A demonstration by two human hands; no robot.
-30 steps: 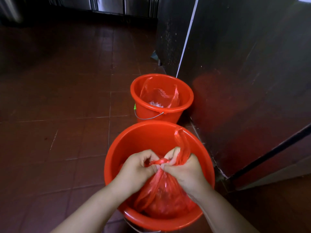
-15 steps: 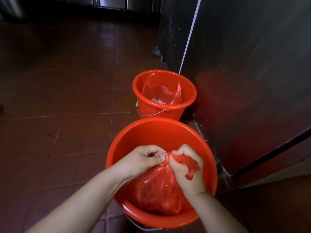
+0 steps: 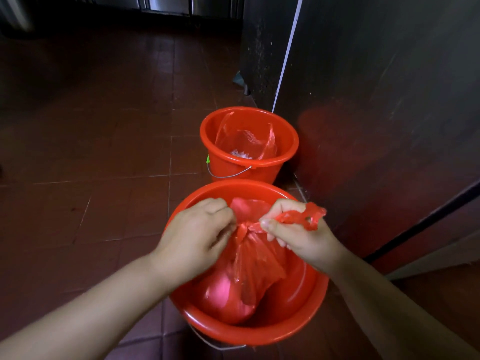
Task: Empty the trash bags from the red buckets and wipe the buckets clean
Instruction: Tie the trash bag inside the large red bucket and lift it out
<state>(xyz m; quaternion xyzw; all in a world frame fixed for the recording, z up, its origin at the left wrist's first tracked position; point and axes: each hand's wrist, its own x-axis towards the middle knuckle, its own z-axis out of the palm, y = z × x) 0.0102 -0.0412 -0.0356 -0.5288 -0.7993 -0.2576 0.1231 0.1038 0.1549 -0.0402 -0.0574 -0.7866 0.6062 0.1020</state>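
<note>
A full red trash bag (image 3: pixel 241 276) sits inside the near red bucket (image 3: pixel 306 323). Its neck is twisted into a knot between my hands. My left hand (image 3: pixel 197 235) pinches the left side of the neck. My right hand (image 3: pixel 293 229) grips the bag's handle loop, which sticks out to the right past my knuckles. Behind stands a second red bucket (image 3: pixel 259 167) with a metal bail, lined with an open red bag (image 3: pixel 246 141) that holds a little pale rubbish.
Dark red floor tiles (image 3: pixel 104 141) spread to the left and back. A tall steel cabinet side (image 3: pixel 376 100) rises close on the right, almost touching both buckets. More steel units stand along the far wall.
My hands have pulled apart, drawing the bag's knot tight. The handle loop that stood up between them now hangs out to the right of my right hand.
</note>
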